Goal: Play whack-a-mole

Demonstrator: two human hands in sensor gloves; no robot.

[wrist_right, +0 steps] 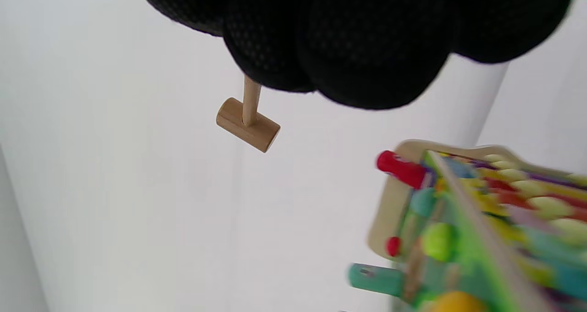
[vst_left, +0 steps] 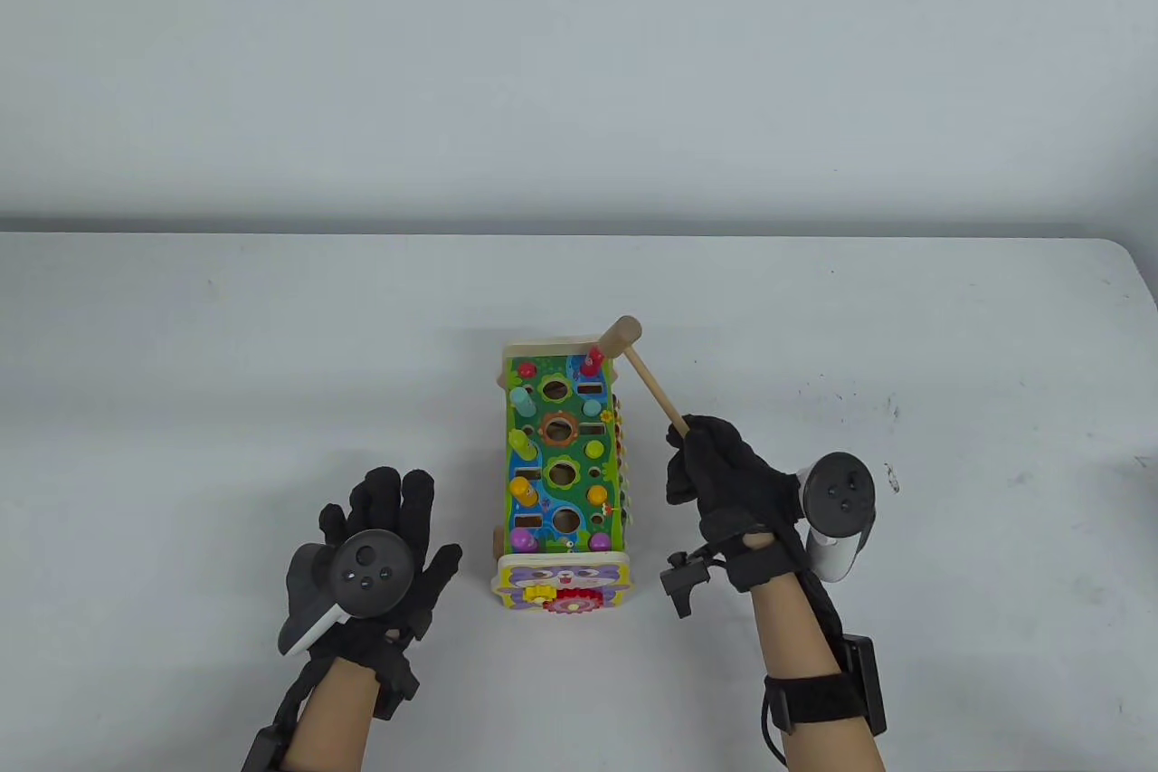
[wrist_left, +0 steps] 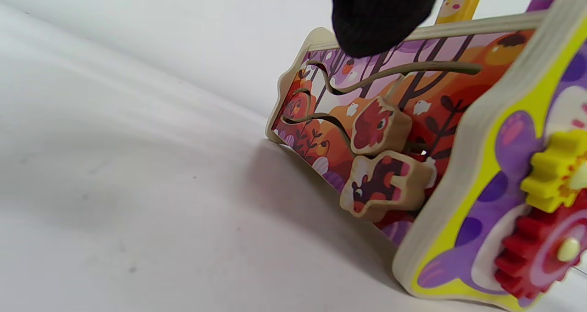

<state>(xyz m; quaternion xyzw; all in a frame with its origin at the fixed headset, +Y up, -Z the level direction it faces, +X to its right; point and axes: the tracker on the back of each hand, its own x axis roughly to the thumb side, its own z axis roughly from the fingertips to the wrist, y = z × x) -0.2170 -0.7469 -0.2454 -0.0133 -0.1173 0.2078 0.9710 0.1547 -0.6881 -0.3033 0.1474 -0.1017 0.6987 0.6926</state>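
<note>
A colourful wooden whack-a-mole toy (vst_left: 563, 464) stands at the table's middle, with round holes and several coloured pegs on its green top. My right hand (vst_left: 715, 473) grips the handle of a wooden hammer (vst_left: 644, 372); the hammer's head (vst_left: 621, 335) hangs above the toy's far right corner, near a red peg (vst_left: 594, 358). In the right wrist view the hammer (wrist_right: 248, 124) hangs below my fingers (wrist_right: 348, 41), apart from the toy (wrist_right: 477, 225). My left hand (vst_left: 384, 537) rests flat on the table left of the toy, fingers spread, holding nothing. The left wrist view shows the toy's side panel (wrist_left: 390, 133).
The toy's near end has yellow and red gears (vst_left: 561, 598). The table's far edge (vst_left: 579, 234) runs across the view, and its right corner (vst_left: 1126, 265) is rounded. Bare table surface (vst_left: 226, 374) lies on both sides of the toy.
</note>
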